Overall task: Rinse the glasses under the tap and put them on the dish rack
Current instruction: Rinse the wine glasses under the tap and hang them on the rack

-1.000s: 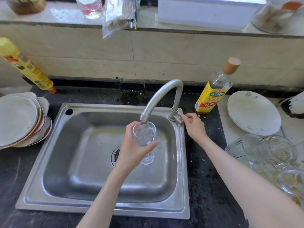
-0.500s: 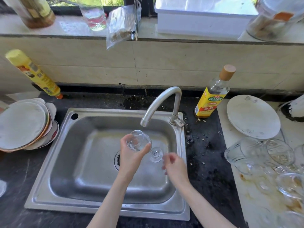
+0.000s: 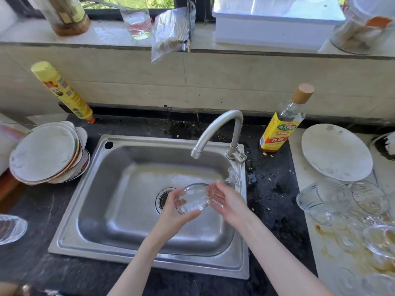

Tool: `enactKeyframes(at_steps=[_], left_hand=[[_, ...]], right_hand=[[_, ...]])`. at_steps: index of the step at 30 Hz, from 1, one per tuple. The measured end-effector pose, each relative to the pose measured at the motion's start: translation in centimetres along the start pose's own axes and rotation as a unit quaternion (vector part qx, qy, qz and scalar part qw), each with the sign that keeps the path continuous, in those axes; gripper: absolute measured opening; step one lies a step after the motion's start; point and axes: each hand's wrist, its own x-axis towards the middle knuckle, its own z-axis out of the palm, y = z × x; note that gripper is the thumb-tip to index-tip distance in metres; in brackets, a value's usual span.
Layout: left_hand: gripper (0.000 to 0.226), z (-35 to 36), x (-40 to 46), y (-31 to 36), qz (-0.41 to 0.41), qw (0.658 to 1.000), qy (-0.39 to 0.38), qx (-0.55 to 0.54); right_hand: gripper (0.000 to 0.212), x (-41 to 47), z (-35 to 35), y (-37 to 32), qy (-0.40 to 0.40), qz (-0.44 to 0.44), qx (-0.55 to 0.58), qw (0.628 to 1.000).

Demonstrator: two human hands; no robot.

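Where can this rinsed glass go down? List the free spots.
Bare dark counter between the stack of plates and the sink, and in front of the sink. The right side is crowded with glasses beside the white plate.

Two hands, left hand (image 3: 171, 212) and right hand (image 3: 229, 201), are holding one wine glass (image 3: 193, 198) over one sink (image 3: 136, 212). One tap (image 3: 215, 130) is standing behind. Two yellow-labelled bottles, spray bottle (image 3: 62, 90) and sauce bottle (image 3: 282, 124), are flanking it.

Sink (image 3: 111, 210) steel-grey; counter (image 3: 275, 210) black, speckled. Bottle (image 3: 282, 129) clear, yellow label, tan cap. Spray can (image 3: 62, 92) yellow. Plate (image 3: 336, 152) white, faint grey floral motif.
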Motion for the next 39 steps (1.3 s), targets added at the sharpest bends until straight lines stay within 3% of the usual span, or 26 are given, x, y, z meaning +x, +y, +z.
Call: enactKeyframes(at_steps=[3,8,12,17,23,26,30,32,35,37,39], left_hand=[[0.069,-0.3,0.2,-1.0,0.017,0.995,-0.023,0.098],[0.068,-0.1,0.7,-1.4,0.083,0.966,0.001,0.247],[0.082,-0.1,0.6,-2.3,0.131,0.944,0.016,0.303],[0.074,0.1,-0.9,-3.4,0.144,0.953,0.041,0.262],[0.075,-0.9,-1.0,-1.7,0.138,0.948,0.021,0.285],[0.099,-1.9,-1.0,-0.8,0.128,0.917,-0.048,0.375],[0.077,-3.9,-1.4,0.8,0.191,0.86,-0.074,0.467],[0.087,-5.1,-1.8,1.6,0.232,0.83,-0.076,0.502],[0.1,-6.4,-2.4,2.4,0.284,0.807,-0.082,0.511],[0.105,-7.0,-3.4,2.5,0.328,0.796,-0.094,0.5],[0.109,-7.7,-4.7,3.0,0.389,0.779,-0.114,0.479]], right_hand=[[0.015,-0.1,0.3,-0.2,-0.003,-0.106,-0.127,0.986],[0.015,-0.4,0.6,0.7,0.001,-0.229,-0.322,0.919],[0.013,-1.1,0.6,1.4,0.026,-0.238,-0.312,0.919],[0.009,-2.1,0.7,1.8,0.083,-0.275,-0.243,0.927],[0.005,-3.2,1.6,1.8,0.068,-0.296,-0.304,0.903],[0.003,-3.9,1.7,2.2,0.104,-0.312,-0.312,0.891],[0.018,-6.2,1.9,1.8,0.123,-0.342,-0.373,0.854],[0.029,-7.7,1.9,2.0,0.15,-0.347,-0.402,0.834],[0.017,-10.2,1.6,3.1,0.184,-0.383,-0.43,0.797],[0.02,-12.3,1.6,4.3,0.204,-0.395,-0.414,0.794],[0.007,-14.6,1.7,5.8,0.239,-0.402,-0.379,0.799]])
